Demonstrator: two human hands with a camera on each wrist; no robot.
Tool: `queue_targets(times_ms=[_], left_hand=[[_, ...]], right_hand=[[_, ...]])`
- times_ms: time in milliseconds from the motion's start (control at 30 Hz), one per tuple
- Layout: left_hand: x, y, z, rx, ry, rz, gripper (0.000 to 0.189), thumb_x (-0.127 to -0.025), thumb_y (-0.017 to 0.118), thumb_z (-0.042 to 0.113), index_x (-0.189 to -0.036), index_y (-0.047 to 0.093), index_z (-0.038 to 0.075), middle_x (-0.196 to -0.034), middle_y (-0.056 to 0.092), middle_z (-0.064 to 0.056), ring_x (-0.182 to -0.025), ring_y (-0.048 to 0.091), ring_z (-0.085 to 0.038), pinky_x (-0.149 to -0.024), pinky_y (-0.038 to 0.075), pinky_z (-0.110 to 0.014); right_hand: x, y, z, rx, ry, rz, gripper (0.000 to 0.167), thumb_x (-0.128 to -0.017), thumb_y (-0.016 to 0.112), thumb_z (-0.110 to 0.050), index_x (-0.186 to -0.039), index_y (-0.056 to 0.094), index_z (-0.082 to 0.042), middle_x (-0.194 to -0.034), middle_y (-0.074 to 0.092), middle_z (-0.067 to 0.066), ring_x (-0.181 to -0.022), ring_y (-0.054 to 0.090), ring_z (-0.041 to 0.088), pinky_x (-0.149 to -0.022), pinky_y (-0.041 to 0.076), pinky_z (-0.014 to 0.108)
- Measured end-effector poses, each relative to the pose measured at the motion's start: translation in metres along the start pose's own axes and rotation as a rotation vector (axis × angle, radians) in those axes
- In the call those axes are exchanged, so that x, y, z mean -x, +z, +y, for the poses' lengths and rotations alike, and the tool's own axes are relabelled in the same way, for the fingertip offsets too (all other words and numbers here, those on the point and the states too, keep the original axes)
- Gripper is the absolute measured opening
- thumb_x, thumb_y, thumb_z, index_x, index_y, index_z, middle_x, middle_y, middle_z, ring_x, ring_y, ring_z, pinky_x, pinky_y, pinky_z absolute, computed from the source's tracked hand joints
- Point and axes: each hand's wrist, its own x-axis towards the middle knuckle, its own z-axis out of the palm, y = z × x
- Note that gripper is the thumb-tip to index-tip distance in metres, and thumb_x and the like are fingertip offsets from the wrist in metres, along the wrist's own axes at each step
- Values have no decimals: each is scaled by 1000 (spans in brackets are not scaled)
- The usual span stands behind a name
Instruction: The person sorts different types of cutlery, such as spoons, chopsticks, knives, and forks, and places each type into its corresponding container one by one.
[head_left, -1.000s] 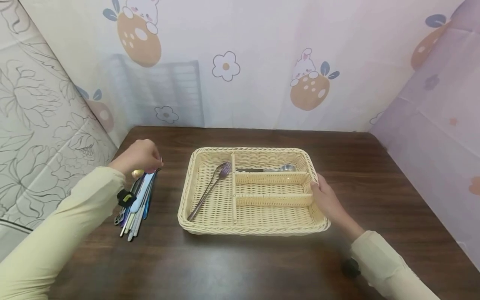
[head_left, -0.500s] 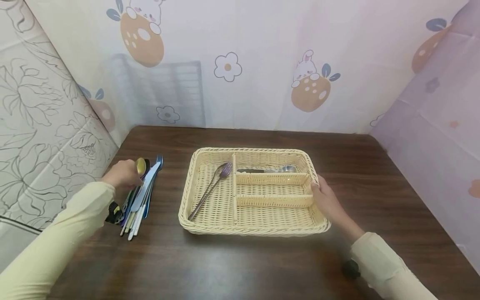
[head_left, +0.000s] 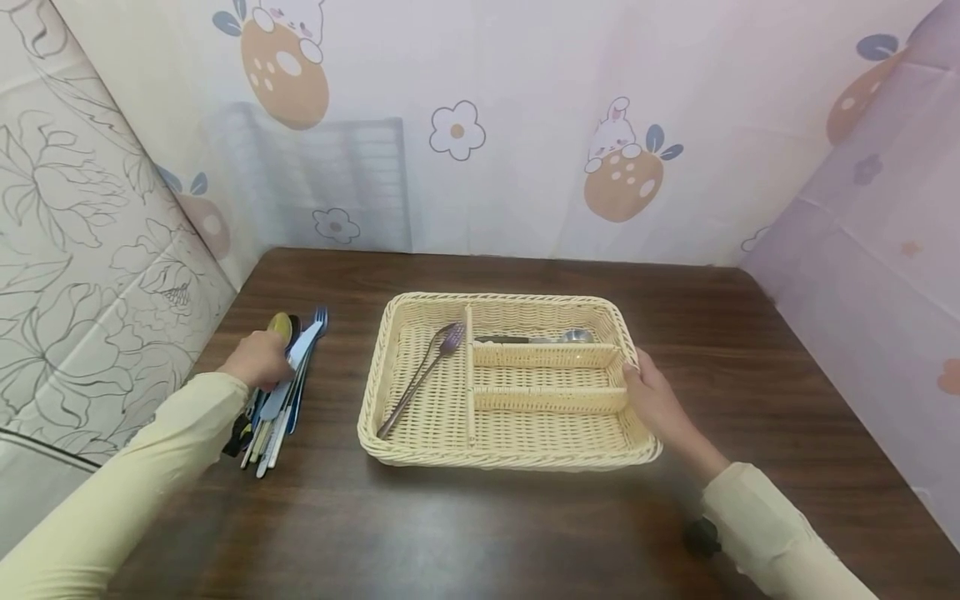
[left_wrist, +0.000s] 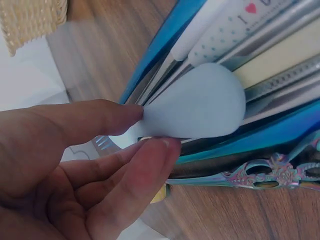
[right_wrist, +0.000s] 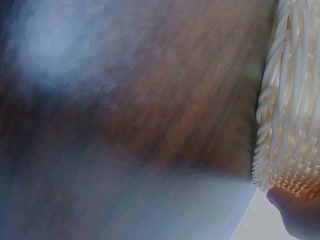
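At the left of the table my left hand (head_left: 258,360) is over a bundle of cutlery. In the left wrist view its thumb and a finger pinch a pale blue knife handle (left_wrist: 205,107) with a broad rounded end. The blade is partly hidden behind the fingers. Around it lie a blue fork (head_left: 322,317), a gold spoon (head_left: 281,325), and several handles in white, cream and blue. My right hand (head_left: 660,404) grips the right rim of a cream woven basket (head_left: 510,458); in the right wrist view only part of that hand shows beside the weave.
The basket has a long left compartment holding a purple fork (head_left: 450,340) and another dark utensil crossing near it. A metal spoon (head_left: 576,336) with a dark handle lies in the top right compartment. Printed cloth (head_left: 510,208) hangs behind the brown table (head_left: 480,533).
My left hand has dropped down and left from above the bundle's far end, then shifted slightly right onto the pale blue knife. The right hand stays on the basket rim.
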Motion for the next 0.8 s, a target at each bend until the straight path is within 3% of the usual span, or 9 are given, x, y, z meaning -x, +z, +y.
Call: queue_targets(times_ms=[233, 467, 800], left_hand=[[1, 1, 2, -39, 49, 68, 15, -73, 62, 1, -62, 52, 3, -51, 53, -5, -41, 51, -15, -40, 42, -25], [3, 1, 7, -65, 64, 93, 11, -71, 62, 0, -65, 53, 1, -56, 54, -8, -46, 52, -19, -41, 43, -28], [5, 2, 7, -101, 81, 136, 14, -71, 63, 3, -62, 52, 2, -58, 52, -9, -49, 51, -23, -42, 42, -32]], right_hand=[[0, 0, -1, -6, -12, -5, 57, -104, 19, -31, -151, -1, -5, -139, 33, 34, -120, 47, 45, -97, 39, 52], [1, -1, -4, 7, 2, -11, 58, -104, 19, -32, -151, -2, -4, -144, 27, 33, -129, 36, 46, -103, 29, 56], [1, -1, -3, 6, -5, -4, 57, -104, 19, -29, -151, -1, -3, -143, 28, 34, -128, 36, 46, -103, 29, 56]])
